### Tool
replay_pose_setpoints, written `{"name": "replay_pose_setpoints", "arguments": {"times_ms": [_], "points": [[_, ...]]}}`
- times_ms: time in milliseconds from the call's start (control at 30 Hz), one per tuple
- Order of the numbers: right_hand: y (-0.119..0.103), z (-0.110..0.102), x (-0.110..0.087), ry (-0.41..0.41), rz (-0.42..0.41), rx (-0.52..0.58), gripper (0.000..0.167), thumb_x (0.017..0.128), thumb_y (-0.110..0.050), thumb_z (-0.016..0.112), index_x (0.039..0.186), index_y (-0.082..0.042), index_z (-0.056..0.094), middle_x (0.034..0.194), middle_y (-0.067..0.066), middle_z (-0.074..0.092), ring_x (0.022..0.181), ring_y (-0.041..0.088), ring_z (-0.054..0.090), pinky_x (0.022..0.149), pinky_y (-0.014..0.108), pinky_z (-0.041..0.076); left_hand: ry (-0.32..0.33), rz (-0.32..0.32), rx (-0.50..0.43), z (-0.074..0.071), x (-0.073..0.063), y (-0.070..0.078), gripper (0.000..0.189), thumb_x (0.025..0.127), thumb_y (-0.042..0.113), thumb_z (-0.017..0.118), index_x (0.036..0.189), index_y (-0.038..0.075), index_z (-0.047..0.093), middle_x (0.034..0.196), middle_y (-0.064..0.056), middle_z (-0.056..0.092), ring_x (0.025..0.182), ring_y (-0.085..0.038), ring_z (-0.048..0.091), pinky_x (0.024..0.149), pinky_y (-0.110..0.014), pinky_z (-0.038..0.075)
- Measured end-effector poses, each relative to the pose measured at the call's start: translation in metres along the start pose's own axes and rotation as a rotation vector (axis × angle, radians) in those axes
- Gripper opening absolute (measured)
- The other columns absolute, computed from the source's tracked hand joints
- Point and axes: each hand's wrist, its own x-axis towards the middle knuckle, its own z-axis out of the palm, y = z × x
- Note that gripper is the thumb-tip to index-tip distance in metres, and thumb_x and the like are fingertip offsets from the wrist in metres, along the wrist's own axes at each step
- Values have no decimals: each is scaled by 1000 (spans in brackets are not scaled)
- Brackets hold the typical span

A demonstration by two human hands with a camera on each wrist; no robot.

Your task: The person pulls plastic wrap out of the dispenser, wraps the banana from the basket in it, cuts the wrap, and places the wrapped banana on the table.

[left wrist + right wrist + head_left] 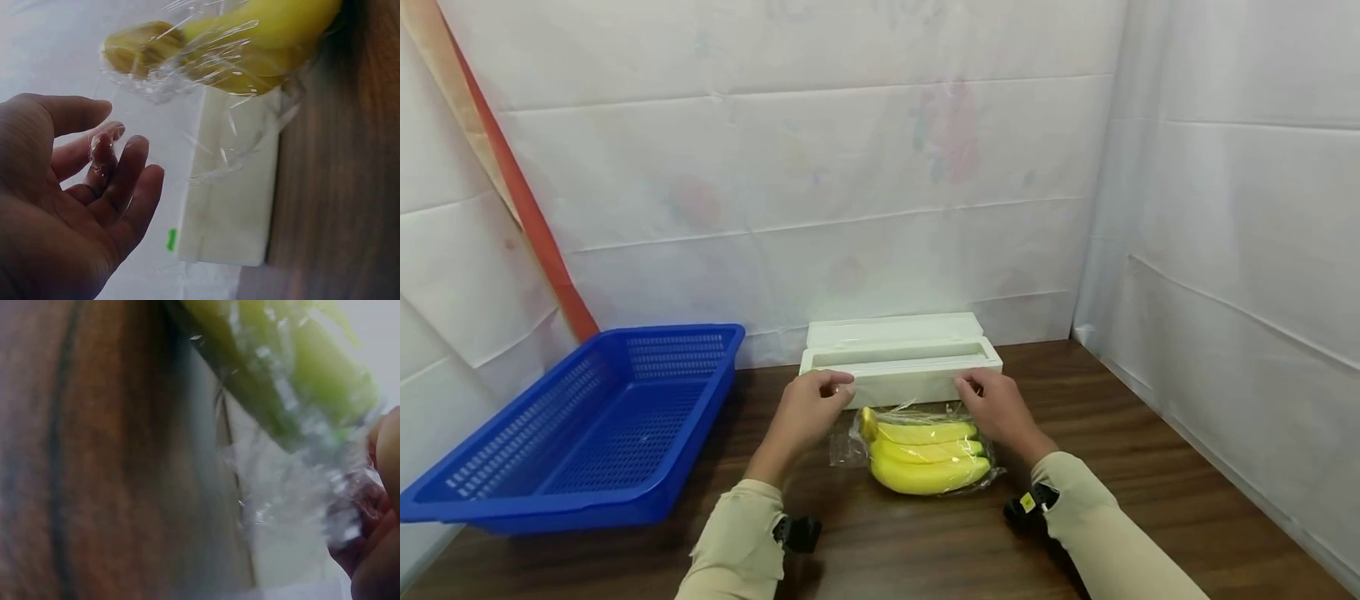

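Observation:
A bunch of yellow bananas (925, 454) in a clear plastic bag (850, 446) is between the two hands, in front of a long white box (910, 387). My left hand (808, 408) is by the stem end, its fingers loosely bent. In the left wrist view a gap shows between the left hand's (81, 175) thumb and fingers, and clear film glints on a fingertip. At the banana tips my right hand (1000, 408) pinches crumpled film, seen by the fingers (378, 519) in the right wrist view. Whether the bananas rest on the table, I cannot tell.
The white box's hinged lid (895, 329) is raised at the back, with a long hollow inside. At the left stands a large blue plastic basket (700, 454). The brown wooden table (1157, 508) meets white-sheeted walls (820, 183) behind and at the sides.

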Motion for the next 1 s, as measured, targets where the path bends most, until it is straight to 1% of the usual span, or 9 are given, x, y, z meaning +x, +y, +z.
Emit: {"name": "replay_pose_setpoints", "arguments": {"times_ms": [100, 200, 367, 467, 567, 733, 800, 867, 1000], "points": [[0, 5, -1, 22, 43, 37, 23, 105, -26, 55, 92, -11, 67, 69, 0, 51, 59, 17, 45, 64, 36, 41, 23, -12, 0, 2, -2, -6, 20, 94, 15, 68, 109, 6, 76, 82, -1, 62, 74, -17, 53, 68, -32, 45], [0, 7, -1, 41, 53, 52, 27, 105, -27, 54, 88, -9, 65, 66, 0, 49, 57, 17, 43, 62, 36, 39, 29, -21, 1, 3, -2, -10, 15, 95, 17, 68, 104, 9, 77, 81, 1, 64, 73, -17, 54, 66, -32, 45], [1, 7, -2, 76, 52, 43, 28, 105, -25, 55, 81, -13, 62, 63, 1, 47, 55, 18, 41, 60, 36, 38, 13, -13, -8, 4, -1, -8, 17, 97, 21, 68, 107, 10, 77, 86, 2, 69, 75, -16, 58, 69, -34, 49], [1, 7, -2, 76, 63, 35, 26, 104, -24, 56, 81, -14, 62, 65, 0, 48, 56, 17, 42, 61, 36, 39, 16, -12, -24, 5, -1, -7, 20, 98, 21, 66, 110, 9, 76, 92, 0, 71, 80, -16, 61, 72, -35, 51], [2, 8, -2, 65, 74, 32, 25, 104, -24, 56, 84, -11, 64, 66, 0, 50, 57, 17, 43, 63, 36, 39, 36, -13, -71, 6, -1, -6, 20, 98, 19, 65, 111, 7, 76, 97, -2, 72, 85, -17, 62, 75, -35, 52], [2, 10, -2, 53, 54, -16, 25, 105, -24, 55, 85, -11, 65, 66, -1, 50, 57, 16, 43, 62, 35, 40, 69, -39, -241, 9, -2, -3, 21, 97, 15, 66, 112, 4, 75, 97, -7, 71, 86, -18, 61, 74, -30, 50], [2, 11, -2, 55, 24, -64, 23, 104, -23, 56, 86, -13, 65, 67, -3, 51, 57, 14, 44, 61, 34, 40, 49, -49, -298, 10, -2, -2, 22, 96, 15, 68, 114, 4, 75, 97, -8, 70, 86, -18, 60, 72, -28, 50], [2, 11, -3, 59, -4, -108, 21, 104, -22, 56, 87, -13, 65, 68, -5, 52, 58, 13, 45, 60, 33, 41, 7, -43, -315, 9, -3, 0, 24, 95, 16, 69, 116, 6, 74, 98, -7, 69, 86, -19, 60, 71, -27, 50], [-2, 12, -4, 68, -40, -193, 19, 103, -20, 57, 88, -13, 67, 69, -7, 53, 57, 11, 46, 58, 33, 42, -107, 6, -265, 0, -5, 5, 31, 93, 17, 72, 124, 10, 71, 104, -5, 69, 90, -19, 62, 71, -30, 52]]}}
